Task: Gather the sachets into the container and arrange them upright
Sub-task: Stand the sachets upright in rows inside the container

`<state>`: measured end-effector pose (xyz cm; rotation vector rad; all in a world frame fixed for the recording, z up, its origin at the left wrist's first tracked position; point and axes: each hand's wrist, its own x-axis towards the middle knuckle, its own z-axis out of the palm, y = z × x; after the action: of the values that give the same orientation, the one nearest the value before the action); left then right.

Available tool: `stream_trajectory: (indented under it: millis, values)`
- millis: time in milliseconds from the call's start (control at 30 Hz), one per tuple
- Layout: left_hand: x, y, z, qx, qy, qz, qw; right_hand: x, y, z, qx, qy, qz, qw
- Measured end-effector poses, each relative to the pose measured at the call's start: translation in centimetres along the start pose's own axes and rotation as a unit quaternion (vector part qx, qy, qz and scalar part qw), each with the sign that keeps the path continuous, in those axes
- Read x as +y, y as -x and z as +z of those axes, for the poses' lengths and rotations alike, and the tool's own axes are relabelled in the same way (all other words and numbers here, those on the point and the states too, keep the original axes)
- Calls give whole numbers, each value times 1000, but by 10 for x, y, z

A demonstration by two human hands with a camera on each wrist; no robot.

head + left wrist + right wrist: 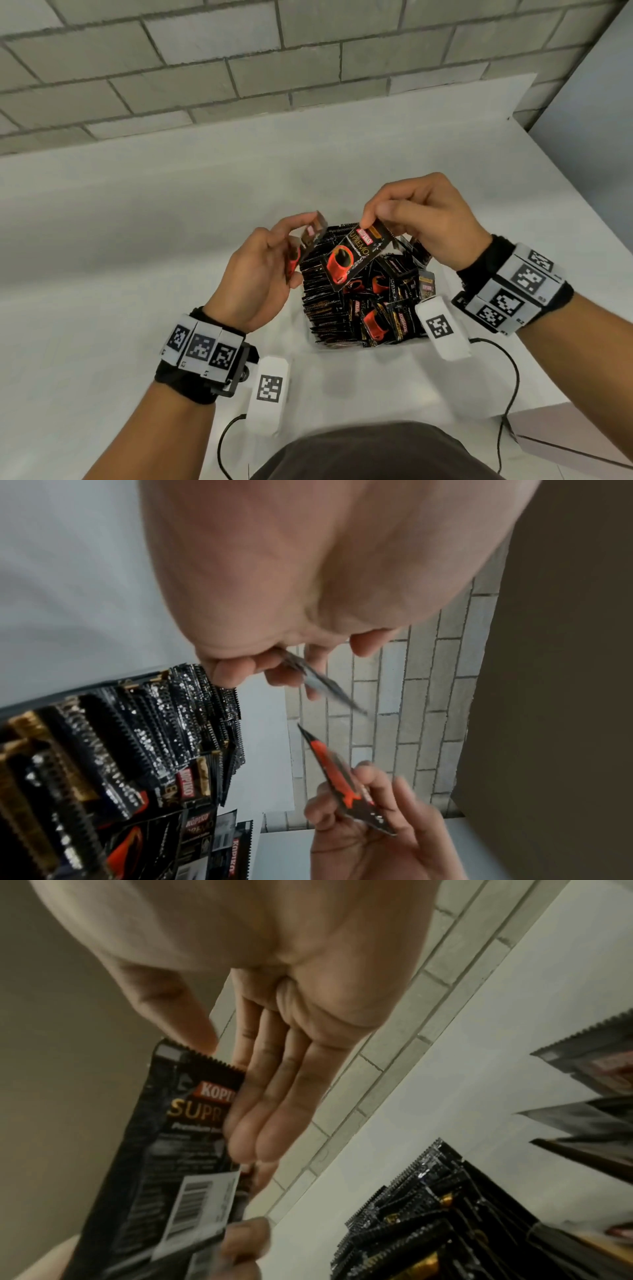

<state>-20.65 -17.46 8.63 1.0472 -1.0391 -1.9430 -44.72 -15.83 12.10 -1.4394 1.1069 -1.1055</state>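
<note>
A clear container (317,337) on the white table holds many black sachets (325,301). Those on its left stand upright in rows; those on its right (383,318) lie loose and tilted. My left hand (298,241) holds one sachet (310,240) edge-on over the container's left rim. My right hand (375,219) pinches the top edge of another sachet (349,262), whose red cup print faces up, above the middle. In the left wrist view the left fingers (240,672) grip a blurred sachet (325,687). In the right wrist view thumb and fingers (260,1096) clamp the sachet's (164,1150) barcode side.
A grey brick wall (239,68) runs behind the white table (137,222). The table's right edge (561,192) drops off beside my right arm. Black cables (510,377) and white tag markers (269,387) hang near both wrists at the front.
</note>
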Motion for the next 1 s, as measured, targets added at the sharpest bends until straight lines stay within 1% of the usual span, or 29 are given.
stream_trajectory:
  millis: [100,200,267,333,400,533,667,733,800,867,1000]
  values:
    - [0,0,3,13,-81,48,995,6,-3,0,20,107,25,994]
    - [-1,2,4,15,-168,90,982,12,-6,0,15,155,51,986]
    - [-1,2,3,30,-214,93,972,10,-5,2,5,138,58,989]
    - [-2,1,2,43,-249,79,964,8,-4,5,-7,83,61,995]
    - [-4,0,0,39,-268,64,961,7,-3,8,-18,51,63,997]
    - [-3,0,1,47,-269,72,959,5,-1,11,-33,41,70,996]
    - [-1,1,6,69,-221,82,969,-1,3,13,-43,94,55,993]
    - [1,3,9,67,-191,80,976,-4,4,16,-42,100,53,993]
    - [2,5,11,61,-162,83,981,-5,3,17,-29,99,57,993]
    - [4,8,12,68,-143,96,983,-4,2,14,-10,101,71,992]
    - [3,6,12,86,-163,117,976,-5,4,15,8,99,89,991]
